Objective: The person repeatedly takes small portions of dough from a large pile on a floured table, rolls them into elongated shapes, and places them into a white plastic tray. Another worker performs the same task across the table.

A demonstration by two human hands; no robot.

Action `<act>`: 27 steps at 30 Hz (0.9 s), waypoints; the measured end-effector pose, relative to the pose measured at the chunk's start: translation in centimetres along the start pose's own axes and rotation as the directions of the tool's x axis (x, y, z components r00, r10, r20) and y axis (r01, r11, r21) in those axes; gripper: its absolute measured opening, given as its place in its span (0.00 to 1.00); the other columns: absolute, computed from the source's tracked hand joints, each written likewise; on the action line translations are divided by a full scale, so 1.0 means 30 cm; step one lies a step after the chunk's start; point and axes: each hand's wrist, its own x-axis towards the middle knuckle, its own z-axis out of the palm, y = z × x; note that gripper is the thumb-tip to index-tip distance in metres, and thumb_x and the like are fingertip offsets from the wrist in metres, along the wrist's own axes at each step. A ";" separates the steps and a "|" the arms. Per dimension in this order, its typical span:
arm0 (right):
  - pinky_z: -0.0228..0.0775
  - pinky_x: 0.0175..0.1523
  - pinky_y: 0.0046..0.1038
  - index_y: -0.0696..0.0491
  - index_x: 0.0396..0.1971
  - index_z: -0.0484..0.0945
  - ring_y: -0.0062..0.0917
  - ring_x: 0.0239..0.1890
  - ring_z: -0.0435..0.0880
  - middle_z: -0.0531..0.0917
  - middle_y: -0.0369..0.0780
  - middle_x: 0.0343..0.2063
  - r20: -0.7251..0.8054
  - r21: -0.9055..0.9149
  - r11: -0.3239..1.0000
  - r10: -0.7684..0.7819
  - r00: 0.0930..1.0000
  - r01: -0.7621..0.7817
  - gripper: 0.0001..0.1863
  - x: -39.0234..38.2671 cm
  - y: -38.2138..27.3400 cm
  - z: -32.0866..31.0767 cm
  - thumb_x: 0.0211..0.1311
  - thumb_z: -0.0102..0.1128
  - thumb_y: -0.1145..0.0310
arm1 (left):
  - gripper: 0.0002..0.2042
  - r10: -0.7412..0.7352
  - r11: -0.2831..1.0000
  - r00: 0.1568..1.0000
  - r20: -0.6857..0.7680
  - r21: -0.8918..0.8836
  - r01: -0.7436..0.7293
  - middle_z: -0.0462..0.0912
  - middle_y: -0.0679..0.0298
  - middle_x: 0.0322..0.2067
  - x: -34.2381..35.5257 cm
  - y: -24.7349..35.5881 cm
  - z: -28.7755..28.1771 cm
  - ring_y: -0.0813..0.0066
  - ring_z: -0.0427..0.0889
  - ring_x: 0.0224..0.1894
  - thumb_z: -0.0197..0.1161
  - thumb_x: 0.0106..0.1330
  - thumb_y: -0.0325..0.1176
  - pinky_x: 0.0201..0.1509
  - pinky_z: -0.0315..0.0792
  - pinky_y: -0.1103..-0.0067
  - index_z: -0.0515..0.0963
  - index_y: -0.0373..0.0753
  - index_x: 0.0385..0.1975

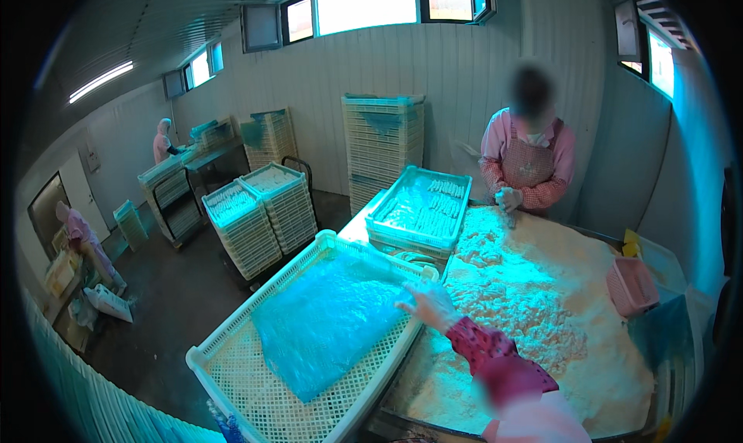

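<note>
inside the latticed crate (232,366), crinkled blue film (321,323) beside right hand (432,305)

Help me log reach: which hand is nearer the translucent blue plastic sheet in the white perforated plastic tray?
Right: the right hand is by the right edge of the sheet; the left hand cannot be made out.

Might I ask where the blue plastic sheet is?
In the head view, the blue plastic sheet lies inside the white perforated crate, left of the right hand.
</note>
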 end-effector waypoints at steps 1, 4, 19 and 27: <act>0.69 0.42 0.38 0.51 0.38 0.79 0.37 0.38 0.79 0.81 0.42 0.33 0.075 -0.122 0.992 0.045 0.996 -0.035 0.27 0.044 0.004 0.007 0.49 0.59 0.41 | 0.36 0.046 0.999 0.999 -0.014 0.001 -0.046 0.43 0.56 0.68 0.026 0.011 -0.012 0.51 0.52 0.66 0.57 0.62 0.42 0.67 0.51 0.63 0.45 0.46 0.67; 0.63 0.46 0.41 0.50 0.35 0.81 0.35 0.39 0.79 0.82 0.41 0.32 0.181 -0.397 0.909 0.216 0.959 -0.129 0.29 0.146 0.053 0.098 0.46 0.59 0.37 | 0.37 0.238 0.971 0.971 0.000 -0.041 -0.238 0.41 0.56 0.68 0.123 0.095 -0.023 0.51 0.50 0.67 0.58 0.62 0.41 0.68 0.50 0.63 0.45 0.47 0.67; 0.70 0.49 0.35 0.52 0.35 0.75 0.29 0.42 0.77 0.79 0.37 0.36 -0.470 -0.390 0.856 -0.502 0.727 0.339 0.09 0.057 -0.041 -0.171 0.53 0.52 0.70 | 0.21 0.769 0.547 0.353 0.533 -0.262 -0.795 0.68 0.52 0.58 0.195 1.034 0.324 0.58 0.69 0.59 0.52 0.58 0.19 0.60 0.64 0.68 0.69 0.36 0.54; 0.70 0.43 0.33 0.44 0.31 0.76 0.32 0.43 0.78 0.79 0.36 0.31 -0.225 -0.047 0.752 -0.649 0.727 0.657 0.09 -0.099 -0.203 -0.415 0.51 0.60 0.58 | 0.27 0.812 0.155 -0.097 0.576 -0.372 -0.915 0.61 0.62 0.62 0.149 1.271 0.676 0.62 0.59 0.64 0.63 0.55 0.37 0.66 0.53 0.63 0.67 0.50 0.57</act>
